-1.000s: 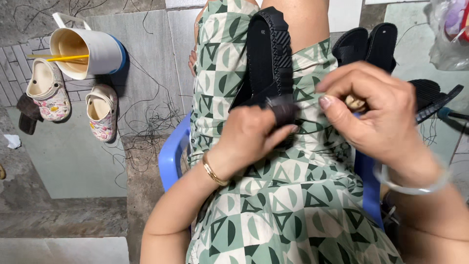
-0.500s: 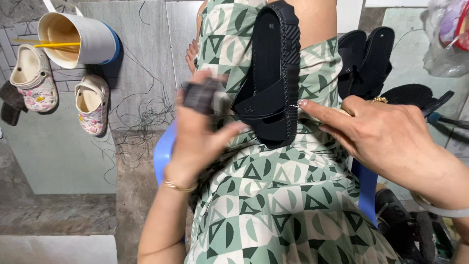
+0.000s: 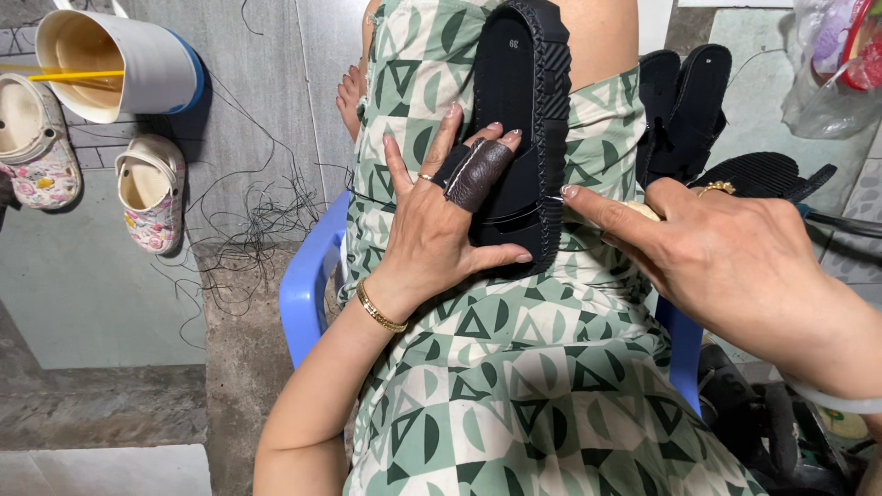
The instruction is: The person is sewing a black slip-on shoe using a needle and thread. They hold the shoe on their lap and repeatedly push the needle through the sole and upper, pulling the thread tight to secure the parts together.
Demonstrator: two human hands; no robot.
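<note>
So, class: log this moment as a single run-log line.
left hand: flat on black sandal | right hand: at sandal's edge | sandal: on lap | spare sandals: beside

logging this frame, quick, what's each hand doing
left hand: open, fingers spread, pressing the black sandal on the lap.
right hand: closed on a small tool at the sandal's edge; tool mostly hidden.

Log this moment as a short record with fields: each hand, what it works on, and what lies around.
left hand: left hand lies flat on the black sandal, a brown leather finger guard on one finger
right hand: right hand presses its forefinger to the sandal's ribbed edge; a pale tool handle shows in its grip, tip hidden
sandal: sole up, on the lap over a green patterned dress
seat: blue plastic chair
right side: more black sandals stacked
left floor: white bucket, small patterned clogs, loose black threads
</note>
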